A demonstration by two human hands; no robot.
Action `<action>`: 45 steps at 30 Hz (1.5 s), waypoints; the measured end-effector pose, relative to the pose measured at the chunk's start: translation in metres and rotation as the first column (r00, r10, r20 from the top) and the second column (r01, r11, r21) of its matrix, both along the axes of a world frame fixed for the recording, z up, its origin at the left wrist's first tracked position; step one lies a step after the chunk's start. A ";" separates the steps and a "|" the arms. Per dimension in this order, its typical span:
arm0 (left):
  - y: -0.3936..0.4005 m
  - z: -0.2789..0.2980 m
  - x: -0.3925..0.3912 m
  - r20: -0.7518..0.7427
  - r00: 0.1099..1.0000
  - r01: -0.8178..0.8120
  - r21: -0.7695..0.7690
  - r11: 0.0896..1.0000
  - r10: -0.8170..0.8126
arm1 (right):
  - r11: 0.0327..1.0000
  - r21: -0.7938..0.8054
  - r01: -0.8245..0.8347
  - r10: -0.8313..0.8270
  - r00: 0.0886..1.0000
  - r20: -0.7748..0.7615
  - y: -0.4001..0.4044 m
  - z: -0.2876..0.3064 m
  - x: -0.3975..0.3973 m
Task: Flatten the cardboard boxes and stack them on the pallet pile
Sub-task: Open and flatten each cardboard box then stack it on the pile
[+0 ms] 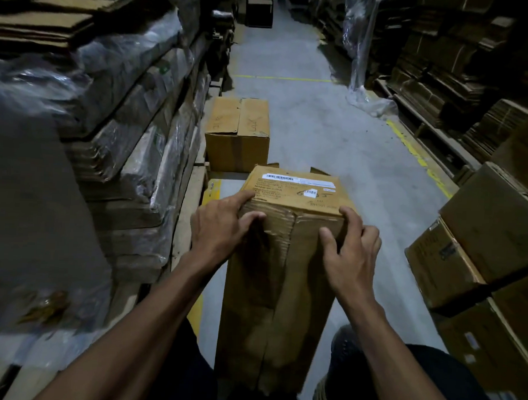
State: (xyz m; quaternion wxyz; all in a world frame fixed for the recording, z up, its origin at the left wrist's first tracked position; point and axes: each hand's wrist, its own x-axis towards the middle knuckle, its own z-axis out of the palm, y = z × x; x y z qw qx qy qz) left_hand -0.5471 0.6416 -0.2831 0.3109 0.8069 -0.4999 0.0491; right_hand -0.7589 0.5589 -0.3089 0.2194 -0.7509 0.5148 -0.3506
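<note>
The person stands over a tall cardboard box (281, 260) and has both hands on its near top edge. The left hand (218, 228) curls over the left corner, thumb on the taped front face and fingers up on the labelled top. The right hand (352, 247) hooks its bent fingers over the right corner, thumb spread onto the front. The box is held between the two hands, directly ahead of them and running down between the person's legs to the floor (319, 112).

The risk I see is the tape (286, 221). It is wrinkled and bunched along the seam between the hands, and if it gives all at once under a hard pull, the box could lurch or tip forward. The fingertips on the right corner have only a shallow hold and may slip. The front face is already creased, so the board could tear instead of folding along its scores.

Just beyond the hands a second box (238, 133), still closed, sits on the grey concrete. To the left of the left hand rise plastic-wrapped stacks of flattened cardboard (134, 111) on pallets. To the right of the right hand are piled cartons (480, 231). The aisle between them is narrow, dimly lit and edged with yellow lines, leaving little room to swing a flattened box round.
</note>
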 end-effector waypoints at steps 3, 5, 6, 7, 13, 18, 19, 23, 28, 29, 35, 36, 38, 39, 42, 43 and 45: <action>-0.012 0.004 0.005 -0.012 1.000 -0.017 0.031 0.999 0.017 | 0.999 0.015 0.033 -0.033 0.999 -0.035 -0.011 0.006 0.006; -0.016 -0.014 -0.002 -0.074 0.997 0.015 0.069 0.998 -0.010 | 0.993 0.106 0.045 -0.038 0.997 -0.066 -0.014 -0.002 0.011; -0.016 -0.027 -0.007 -0.134 0.990 0.047 0.062 0.997 -0.038 | 0.992 0.124 0.037 -0.030 0.998 -0.063 -0.014 -0.011 0.013; -0.014 -0.042 -0.011 -0.211 0.976 0.072 0.047 0.996 -0.060 | 0.990 0.140 0.029 -0.023 0.999 -0.040 -0.014 -0.020 0.014; -0.015 -0.088 -0.032 -0.426 0.905 0.022 0.035 0.999 -0.005 | 0.940 0.333 0.077 -0.134 0.979 0.155 -0.003 -0.073 0.011; 0.006 -0.154 -0.040 -0.657 0.738 -0.027 0.204 0.979 0.158 | 0.835 0.544 0.084 -0.155 0.984 0.086 0.016 -0.126 0.004; 0.012 -0.170 -0.040 -0.681 0.705 -0.017 0.262 0.965 0.198 | 0.802 0.591 0.088 -0.148 0.987 0.054 0.018 -0.139 0.001; 0.013 -0.210 -0.039 -0.702 0.621 0.058 0.484 0.873 0.348 | 0.620 0.780 0.087 -0.071 0.996 -0.055 0.014 -0.182 -0.008; -0.013 -0.250 -0.030 -0.565 0.719 0.076 0.643 0.762 0.405 | 0.570 0.808 0.146 0.046 0.977 -0.208 -0.009 -0.218 -0.002; -0.015 -0.258 -0.028 -0.533 0.743 0.078 0.671 0.738 0.406 | 0.557 0.816 0.156 0.055 0.973 -0.224 -0.014 -0.225 0.001; -0.016 -0.278 -0.021 -0.460 0.844 0.073 0.610 0.789 0.277 | 0.549 0.814 0.192 0.010 0.972 -0.236 -0.026 -0.246 0.012; -0.020 -0.275 -0.020 -0.382 0.904 0.082 0.598 0.797 0.193 | 0.549 0.814 0.187 -0.002 0.975 -0.223 -0.026 -0.248 0.012; -0.032 -0.266 -0.019 -0.200 0.980 0.135 0.591 0.796 -0.017 | 0.555 0.809 0.193 -0.014 0.975 -0.223 -0.027 -0.250 0.010; -0.040 -0.261 -0.016 -0.125 0.983 0.184 0.586 0.789 -0.137 | 0.563 0.799 0.213 -0.016 0.969 -0.247 -0.026 -0.252 0.009; -0.057 -0.251 -0.010 -0.006 0.903 0.338 0.627 0.702 -0.430 | 0.610 0.732 0.304 -0.029 0.931 -0.363 -0.023 -0.254 0.011; -0.062 -0.249 -0.009 0.002 0.867 0.380 0.645 0.663 -0.498 | 0.616 0.719 0.321 -0.031 0.923 -0.385 -0.022 -0.254 0.012; -0.071 -0.244 -0.009 0.014 0.789 0.445 0.677 0.586 -0.615 | 0.617 0.715 0.327 -0.031 0.919 -0.394 -0.022 -0.254 0.014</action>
